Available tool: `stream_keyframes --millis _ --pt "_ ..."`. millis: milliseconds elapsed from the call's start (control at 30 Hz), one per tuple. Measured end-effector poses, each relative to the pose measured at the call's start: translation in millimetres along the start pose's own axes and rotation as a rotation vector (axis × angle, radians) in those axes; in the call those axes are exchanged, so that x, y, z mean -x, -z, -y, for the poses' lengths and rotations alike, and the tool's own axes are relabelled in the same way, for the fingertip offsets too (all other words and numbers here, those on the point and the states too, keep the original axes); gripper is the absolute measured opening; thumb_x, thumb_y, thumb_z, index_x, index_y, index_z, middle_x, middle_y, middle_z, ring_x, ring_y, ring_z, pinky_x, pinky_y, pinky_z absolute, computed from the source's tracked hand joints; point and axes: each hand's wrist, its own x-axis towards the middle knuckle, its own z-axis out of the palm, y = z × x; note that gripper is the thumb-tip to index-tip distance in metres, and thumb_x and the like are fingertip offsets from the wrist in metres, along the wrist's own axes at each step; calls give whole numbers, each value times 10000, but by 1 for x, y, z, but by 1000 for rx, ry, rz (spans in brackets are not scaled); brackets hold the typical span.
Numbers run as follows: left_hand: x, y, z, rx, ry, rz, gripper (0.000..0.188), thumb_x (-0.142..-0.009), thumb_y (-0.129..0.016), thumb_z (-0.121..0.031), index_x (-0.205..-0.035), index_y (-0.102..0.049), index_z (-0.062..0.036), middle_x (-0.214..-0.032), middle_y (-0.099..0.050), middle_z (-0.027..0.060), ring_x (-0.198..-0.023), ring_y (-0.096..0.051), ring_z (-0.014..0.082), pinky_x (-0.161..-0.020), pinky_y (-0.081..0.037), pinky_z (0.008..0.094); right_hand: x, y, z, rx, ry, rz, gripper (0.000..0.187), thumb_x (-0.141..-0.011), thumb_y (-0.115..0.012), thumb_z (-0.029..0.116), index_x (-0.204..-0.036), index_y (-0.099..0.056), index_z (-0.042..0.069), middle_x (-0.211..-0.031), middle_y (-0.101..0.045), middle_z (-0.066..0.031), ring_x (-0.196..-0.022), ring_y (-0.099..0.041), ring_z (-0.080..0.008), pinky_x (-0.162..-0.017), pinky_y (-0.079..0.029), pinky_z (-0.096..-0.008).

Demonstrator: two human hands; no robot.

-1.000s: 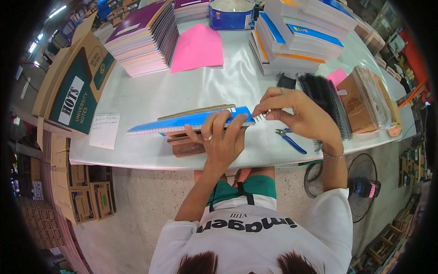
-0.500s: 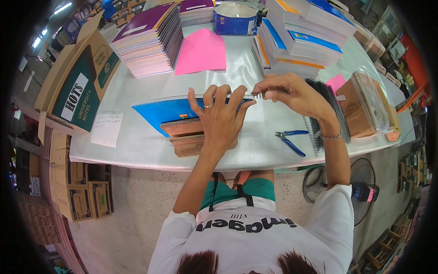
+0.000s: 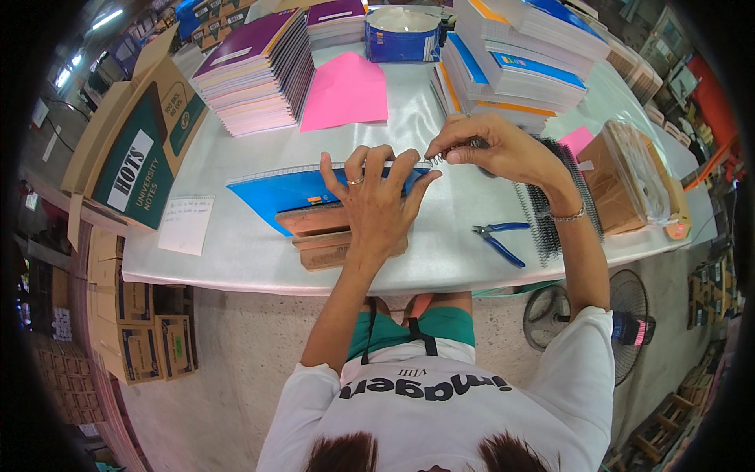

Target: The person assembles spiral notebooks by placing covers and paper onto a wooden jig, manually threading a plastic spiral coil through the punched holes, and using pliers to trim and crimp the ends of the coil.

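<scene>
Two bare hands work at one blue notebook [image 3: 263, 195] above the bench [image 3: 448, 256]. It stands tilted on edge, blue cover toward the person, white edge uppermost, its lower part behind a wooden block [image 3: 326, 253]. The left hand [image 3: 376, 195] lies over the cover, fingers spread and hooked on the top edge, gripping the book near its right end; a ring shows on one finger. The right hand [image 3: 507, 151] pinches a dark wire coil [image 3: 437, 158] between thumb and forefinger, right at that end of the edge; how far the coil is threaded cannot be made out.

Near the right forearm are blue-handled cutters [image 3: 510, 227], lying open, and a heap of black coils [image 3: 543, 240] beside a brown box [image 3: 625, 189]. Farther back stand a purple-topped stack [image 3: 271, 86], a pink sheet [image 3: 346, 94] just beside it, and a pile of blue and orange books [image 3: 519, 86]. A written note [image 3: 185, 228] lies left of the notebook, near a green-and-brown carton [image 3: 145, 169].
</scene>
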Motion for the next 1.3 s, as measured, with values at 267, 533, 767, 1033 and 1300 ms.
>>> stream_keyframes --millis 267,533,767,1033,1300 --pt "-3 -1 1 -9 5 26 290 -805 -725 -447 -990 -651 -236 -942 -471 -17 -1050 -441 203 -1113 -82 600 8 -12 -6 -62 -50 -64 226 -916 -639 94 -1101 -670 -31 -909 -629 -59 -841 -536 -132 -784 -441 -267" --pt "-4 2 0 -24 10 43 330 -745 -782 -432 -991 -693 -230 -940 -505 -14 -1056 -457 192 -1123 -82 554 9 -14 -10 -203 -95 -56 248 -914 -650 131 -1109 -668 -20 -928 -649 -34 -795 -509 -104 -714 -431 -258" --pt "-1 3 3 -8 -5 31 332 -751 -776 -432 -1007 -694 -238 -940 -500 -21 -1051 -458 185 -1115 -86 551 13 -12 -11 -400 -162 2 281 -919 -655 118 -1163 -656 -19 -997 -654 -43 -840 -544 -92 -731 -461 -235" --pt "-3 3 4 -4 -12 39 332 -758 -769 -435 -1015 -694 -238 -933 -505 -22 -1048 -458 184 -1109 -96 547 10 -24 -11 -121 -52 -148 236 -916 -632 105 -1115 -678 -12 -928 -670 -56 -757 -558 -136 -692 -468 -283" --pt "1 4 4 -28 -31 22 310 -767 -764 -410 -1015 -693 -238 -945 -518 -20 -1034 -466 191 -1107 -105 549 13 -28 13 147 77 -263 233 -838 -642 -21 -1064 -695 7 -939 -637 -104 -853 -599 -242 -736 -458 -351"
